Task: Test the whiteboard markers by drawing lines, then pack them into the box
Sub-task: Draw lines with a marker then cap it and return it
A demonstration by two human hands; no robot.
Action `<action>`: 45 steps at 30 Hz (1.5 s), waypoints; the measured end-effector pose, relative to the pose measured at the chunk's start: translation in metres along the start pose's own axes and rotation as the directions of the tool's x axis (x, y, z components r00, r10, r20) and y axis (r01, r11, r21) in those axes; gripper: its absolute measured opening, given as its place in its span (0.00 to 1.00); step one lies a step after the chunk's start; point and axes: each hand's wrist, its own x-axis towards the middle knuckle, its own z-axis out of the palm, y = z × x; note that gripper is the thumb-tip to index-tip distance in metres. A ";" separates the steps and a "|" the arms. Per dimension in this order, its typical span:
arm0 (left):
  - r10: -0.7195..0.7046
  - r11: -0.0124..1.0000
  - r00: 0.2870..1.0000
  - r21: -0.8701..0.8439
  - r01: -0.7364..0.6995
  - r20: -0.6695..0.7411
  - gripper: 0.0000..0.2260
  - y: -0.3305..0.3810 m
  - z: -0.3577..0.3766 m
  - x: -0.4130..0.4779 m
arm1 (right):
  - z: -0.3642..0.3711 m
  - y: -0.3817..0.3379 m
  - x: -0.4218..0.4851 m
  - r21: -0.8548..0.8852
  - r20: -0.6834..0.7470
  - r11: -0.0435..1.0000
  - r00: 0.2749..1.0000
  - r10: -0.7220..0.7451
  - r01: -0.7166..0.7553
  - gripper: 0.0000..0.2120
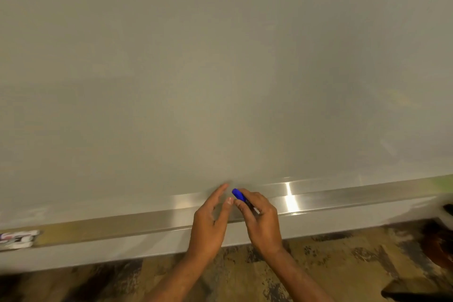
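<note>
The marker [238,194] sits just below the middle of the frame, its blue end pointing up and to the left toward the whiteboard [220,68]. The dark barrel is tucked into my right hand [263,220], whose fingers curl around it and pinch it. I hold it low in front of the board's metal ledge [343,193] so the blue end is offered to my other hand. That end looks to me like the cap and not the tip, though it is too blurred to be sure. My left hand [209,223] grasps nothing. Its fingers are loose and mostly straight, the thumb close beside the blue end and the forefinger reaching up toward the ledge, which I take as readiness to pull the cap off. No line shows on the board above, so I judge the testing of this marker is not yet done. At the lower left edge of the frame a blurred printed pack, probably the box [17,239], lies on the ledge well apart from my hands. Below is patterned wood floor [318,265], and dark shapes [438,240] at the right edge are too unclear to name. Nothing stands between the marker and the board.
</note>
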 end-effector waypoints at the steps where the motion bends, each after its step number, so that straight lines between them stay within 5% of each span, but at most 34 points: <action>1: -0.017 0.998 1.000 -0.067 0.017 -0.006 0.17 0.008 -0.007 0.001 | 0.005 -0.016 -0.001 0.083 0.001 0.997 1.000 0.009 -0.010 0.12; 11: -0.080 0.898 0.996 -0.430 0.091 0.042 0.12 0.075 -0.097 -0.014 | 0.047 -0.138 -0.014 0.278 0.095 0.958 0.995 0.040 -0.065 0.11; 16: -0.059 0.798 0.992 -0.592 0.114 0.112 0.13 0.098 -0.158 -0.027 | 0.062 -0.202 -0.025 0.430 0.316 0.879 0.946 0.066 -0.205 0.09; 20: -0.011 0.776 0.982 -0.618 0.127 0.187 0.17 0.115 -0.209 -0.042 | 0.082 -0.252 -0.040 0.432 0.482 0.821 0.865 0.140 -0.373 0.22; 31: 0.155 0.734 0.958 -0.677 0.053 0.243 0.15 0.144 -0.350 -0.085 | 0.182 -0.360 -0.091 0.525 0.584 0.682 0.798 0.148 -0.510 0.23; 40: 0.200 0.656 0.980 -0.744 -0.128 0.008 0.15 0.171 -0.426 -0.086 | 0.231 -0.406 -0.115 0.494 0.483 0.760 0.860 0.164 -0.422 0.25; 43: 0.197 0.666 0.975 -0.716 -0.207 -0.099 0.14 0.178 -0.430 -0.085 | 0.229 -0.421 -0.109 0.525 0.565 0.730 0.821 0.086 -0.438 0.17; 45: 0.200 0.663 0.967 -0.705 -0.252 -0.157 0.15 0.184 -0.434 -0.086 | 0.226 -0.429 -0.106 0.490 0.526 0.812 0.851 0.016 -0.318 0.10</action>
